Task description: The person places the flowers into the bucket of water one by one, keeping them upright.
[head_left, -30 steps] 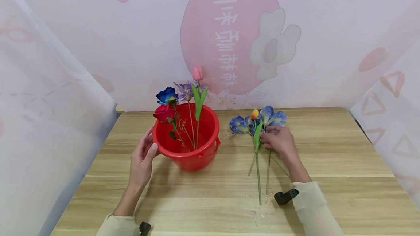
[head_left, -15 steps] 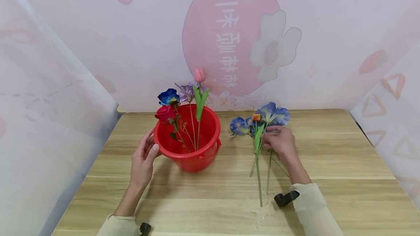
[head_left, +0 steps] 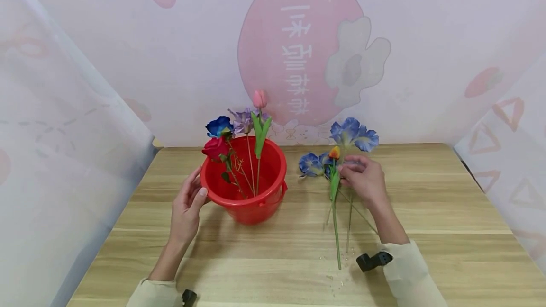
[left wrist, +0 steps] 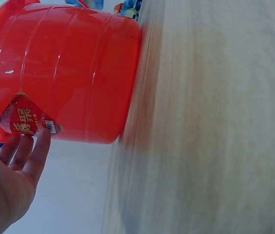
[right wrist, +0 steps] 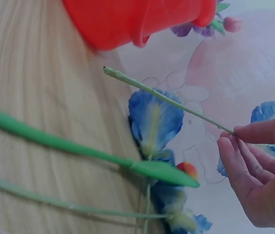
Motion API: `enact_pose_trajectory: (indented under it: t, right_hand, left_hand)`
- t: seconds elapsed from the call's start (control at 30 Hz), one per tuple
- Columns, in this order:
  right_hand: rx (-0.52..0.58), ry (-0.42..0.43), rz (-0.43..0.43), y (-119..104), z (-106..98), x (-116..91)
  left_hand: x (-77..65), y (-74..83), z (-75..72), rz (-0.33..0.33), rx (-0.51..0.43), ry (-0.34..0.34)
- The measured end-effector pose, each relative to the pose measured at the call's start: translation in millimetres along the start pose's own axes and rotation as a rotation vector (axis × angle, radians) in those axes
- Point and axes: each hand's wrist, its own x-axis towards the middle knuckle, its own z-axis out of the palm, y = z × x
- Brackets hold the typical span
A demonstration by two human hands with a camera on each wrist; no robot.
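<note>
My left hand holds the left rim of the red bucket; its fingers rest on the outer wall by a dark red label. Inside the bucket stand a red rose, a blue rose, a purple flower and a pink tulip. To the right, my right hand pinches a blue iris by its green stem, whose lower end is off the table. Its petals rise beyond the fingers. An orange-yellow tulip and other blue irises lie just left of this hand.
The wooden table ends at a pale printed backdrop. Small clear droplets or bits are scattered near the tulip's stem end. Pale side sheets hang left and right.
The right hand has lifted one blue iris up from the pile, and its bloom now stands higher, apart from the others. The orange-yellow tulip shifted slightly. The left hand stays at the bucket.
</note>
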Motion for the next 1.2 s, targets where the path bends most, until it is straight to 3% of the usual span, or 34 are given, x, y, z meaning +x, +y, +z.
enact_pose_trajectory:
  t: [0.3, 0.53, 0.97, 1.2]
  right_hand:
    - [0.042, -0.038, -0.068, -19.1, 8.7, -15.5]
    - [0.085, -0.079, -0.153, -40.1, 26.7, -20.8]
    - [-0.037, -0.161, -0.459, -123.5, 75.5, -16.1]
    - [-0.056, -0.196, -0.528, -151.3, 100.1, -13.9]
  left_hand:
    - [1.5, -0.3, 0.5, 0.019, -0.016, -0.012]
    - [2.5, -1.3, 1.1, 0.015, -0.008, -0.016]
    - [-0.6, -1.4, -1.2, 0.005, -0.01, -0.001]
    - [0.4, -2.5, -0.9, 0.021, -0.037, -0.011]
